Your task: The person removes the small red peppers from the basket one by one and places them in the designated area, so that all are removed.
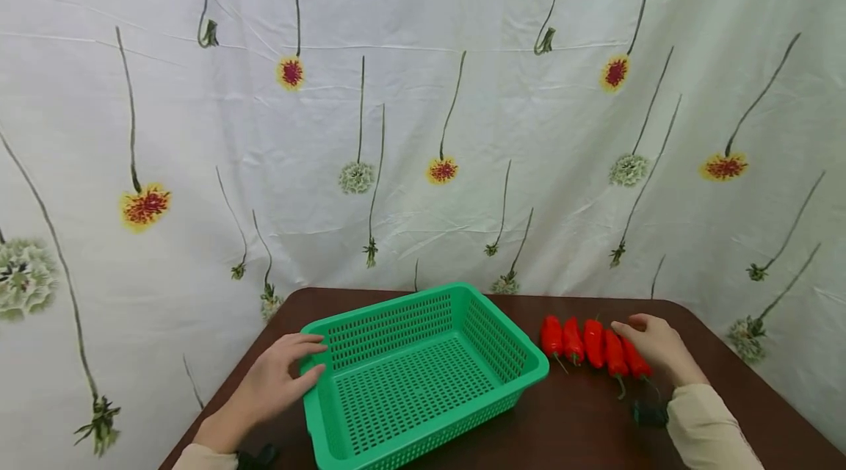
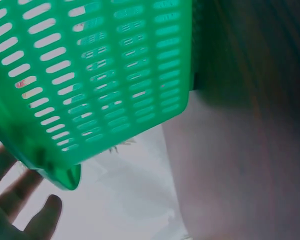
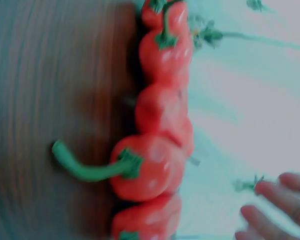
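A green slotted plastic basket [image 1: 456, 420] stands on the dark wooden table, with nothing inside it. My left hand [image 1: 277, 378] is at its left rim, thumb and fingers spread loosely. In the left wrist view the fingers [image 2: 20, 192] overlap the basket's rim; whether they touch it is hard to tell. Several red peppers [image 1: 593, 343] with green stems lie side by side in a row right of the basket. Over the rightmost pepper [image 1: 636, 358] hovers my right hand [image 1: 657, 345], fingers slightly bent and holding nothing. The right wrist view shows its fingertips apart from the peppers [image 3: 145, 170].
Behind the table [image 1: 562, 426] hangs a pale curtain [image 1: 410, 125] printed with flowers. The table's rounded far edge runs close to it. A dark wrist device [image 1: 650, 415] sits by the right cuff.
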`<state>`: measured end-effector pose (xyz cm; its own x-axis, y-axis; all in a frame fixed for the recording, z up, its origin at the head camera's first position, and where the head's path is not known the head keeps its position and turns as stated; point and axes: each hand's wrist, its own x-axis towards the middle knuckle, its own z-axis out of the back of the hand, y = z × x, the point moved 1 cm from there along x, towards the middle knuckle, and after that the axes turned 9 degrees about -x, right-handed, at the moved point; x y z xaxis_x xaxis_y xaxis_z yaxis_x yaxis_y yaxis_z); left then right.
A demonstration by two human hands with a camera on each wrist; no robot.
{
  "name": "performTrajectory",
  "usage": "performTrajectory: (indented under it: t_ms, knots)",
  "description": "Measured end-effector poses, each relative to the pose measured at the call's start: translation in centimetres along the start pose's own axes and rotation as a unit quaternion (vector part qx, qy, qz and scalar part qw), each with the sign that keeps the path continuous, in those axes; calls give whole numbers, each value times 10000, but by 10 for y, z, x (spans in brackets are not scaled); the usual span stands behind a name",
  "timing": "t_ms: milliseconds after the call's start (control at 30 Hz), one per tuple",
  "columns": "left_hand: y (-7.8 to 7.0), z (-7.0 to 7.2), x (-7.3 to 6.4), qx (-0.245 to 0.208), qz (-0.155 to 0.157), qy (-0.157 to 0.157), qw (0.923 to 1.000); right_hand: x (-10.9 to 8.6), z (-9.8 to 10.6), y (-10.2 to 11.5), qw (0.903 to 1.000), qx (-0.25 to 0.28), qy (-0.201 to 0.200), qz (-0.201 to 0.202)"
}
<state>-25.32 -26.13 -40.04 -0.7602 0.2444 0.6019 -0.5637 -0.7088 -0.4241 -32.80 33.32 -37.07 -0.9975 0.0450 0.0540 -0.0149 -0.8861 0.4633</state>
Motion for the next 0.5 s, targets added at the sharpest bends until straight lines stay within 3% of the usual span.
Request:
performTrajectory:
  t_ms: [200,500]
  knots:
    - [-2,16,13,29,275,961,9950,8,-4,35,9920,-217,27,1244]
    - [-17,33,55,104,301,1875,9817,20,-6,71,9753,-367,400,2143]
